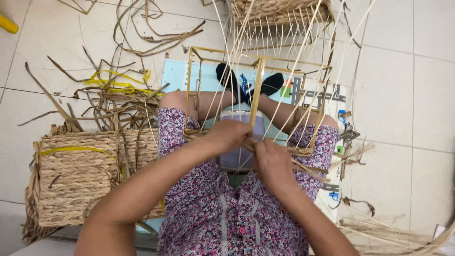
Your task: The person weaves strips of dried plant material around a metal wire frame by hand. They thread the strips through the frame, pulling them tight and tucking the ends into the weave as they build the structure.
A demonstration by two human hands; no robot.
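Floor tiles (403, 85) take up most of the shot, and pretty much everything sits around the wire frame (258, 90) standing between the person's knees. Left of the frame there's a finished woven basket (80, 175) with a pile of loose dried straw (113, 95) just behind it. Under the frame is a pale play mat (177, 73). Thin upright reeds (284, 47) fan out from the frame's near edge toward another woven piece at the top of the shot. Right at that near edge is the braided strand (296, 151) being worked along the bottom rail. Left hand (227, 135) is closed around the strand at the frame's near-left side; right hand (272, 161) is pinched shut on it just beside, the two nearly touching. My guess at the risk: those reeds are thin and crowded, so a hard tug on the strand could snap or skip one, and slack between the hands could leave the weave loose.
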